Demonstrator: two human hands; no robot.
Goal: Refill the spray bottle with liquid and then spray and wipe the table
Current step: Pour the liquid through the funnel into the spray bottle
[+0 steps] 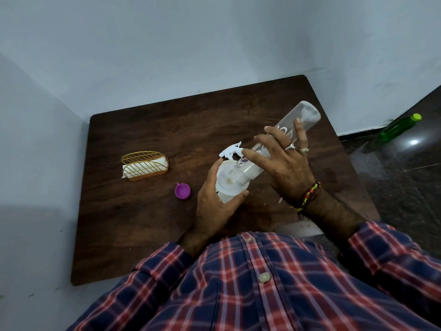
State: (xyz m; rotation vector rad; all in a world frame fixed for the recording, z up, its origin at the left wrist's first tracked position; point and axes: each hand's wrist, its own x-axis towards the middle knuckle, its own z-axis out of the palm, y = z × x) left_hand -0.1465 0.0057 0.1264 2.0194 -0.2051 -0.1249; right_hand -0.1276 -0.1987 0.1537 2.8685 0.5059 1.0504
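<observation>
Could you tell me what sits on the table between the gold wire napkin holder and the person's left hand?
In the head view, a purple cap lies open side up on the table, between the napkin holder and the left hand.

Wooden table (pixel 143 235): napkin holder (pixel 145 166), purple cap (pixel 182 191).
</observation>
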